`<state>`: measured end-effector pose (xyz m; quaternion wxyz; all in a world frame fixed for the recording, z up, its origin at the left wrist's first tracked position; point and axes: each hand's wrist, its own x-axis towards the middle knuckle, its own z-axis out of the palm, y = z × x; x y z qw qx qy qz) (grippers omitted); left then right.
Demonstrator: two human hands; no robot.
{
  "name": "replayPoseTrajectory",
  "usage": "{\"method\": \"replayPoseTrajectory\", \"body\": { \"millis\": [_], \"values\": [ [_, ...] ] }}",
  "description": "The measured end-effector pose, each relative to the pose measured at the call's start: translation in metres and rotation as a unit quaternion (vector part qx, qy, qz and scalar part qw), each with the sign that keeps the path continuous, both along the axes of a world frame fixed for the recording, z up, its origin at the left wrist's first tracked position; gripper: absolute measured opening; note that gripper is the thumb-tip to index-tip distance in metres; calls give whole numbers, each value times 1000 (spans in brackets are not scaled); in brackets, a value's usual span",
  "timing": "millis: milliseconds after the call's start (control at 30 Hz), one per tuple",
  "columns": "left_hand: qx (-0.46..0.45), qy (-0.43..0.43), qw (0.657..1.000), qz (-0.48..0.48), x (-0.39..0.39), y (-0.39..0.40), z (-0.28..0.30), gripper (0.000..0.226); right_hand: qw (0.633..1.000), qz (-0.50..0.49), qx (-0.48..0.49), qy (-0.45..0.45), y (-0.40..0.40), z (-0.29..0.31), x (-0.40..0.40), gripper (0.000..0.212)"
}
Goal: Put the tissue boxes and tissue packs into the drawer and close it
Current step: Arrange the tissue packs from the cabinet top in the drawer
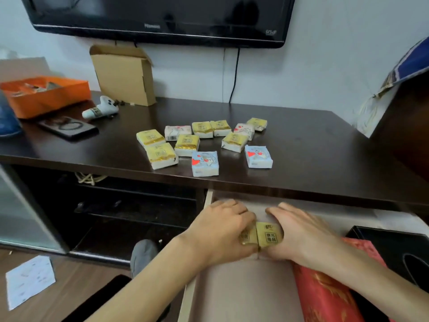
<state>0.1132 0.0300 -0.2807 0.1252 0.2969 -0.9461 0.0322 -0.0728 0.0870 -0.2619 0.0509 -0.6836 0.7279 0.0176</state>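
The drawer (243, 296) under the dark desk stands pulled out. Inside it my left hand (222, 231) and my right hand (301, 233) each grip a yellow tissue pack; the left pack (247, 235) and the right pack (270, 234) touch side by side near the drawer's back. A red tissue box (325, 296) and a black tissue box (394, 254) lie in the drawer's right part, partly under my right forearm. On the desk top (313, 145) lie several more packs, yellow ones (186, 145) and blue-and-white ones (205, 163).
At the desk's back left stand an orange tray (46, 96), an open cardboard box (125, 75), a phone (69, 129) and a small white toy (99, 108). A television (162, 17) hangs above. Open shelves (130, 205) are left of the drawer.
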Motion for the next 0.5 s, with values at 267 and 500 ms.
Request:
{"method": "replayPoseTrajectory", "body": {
  "millis": [267,500],
  "values": [
    [-101,348,921,144,77,-25,67,21,926,57,-170,-332,-28,68,14,17],
    [67,267,917,287,135,-80,51,47,913,126,-173,-347,-131,93,81,20]
  ]
}}
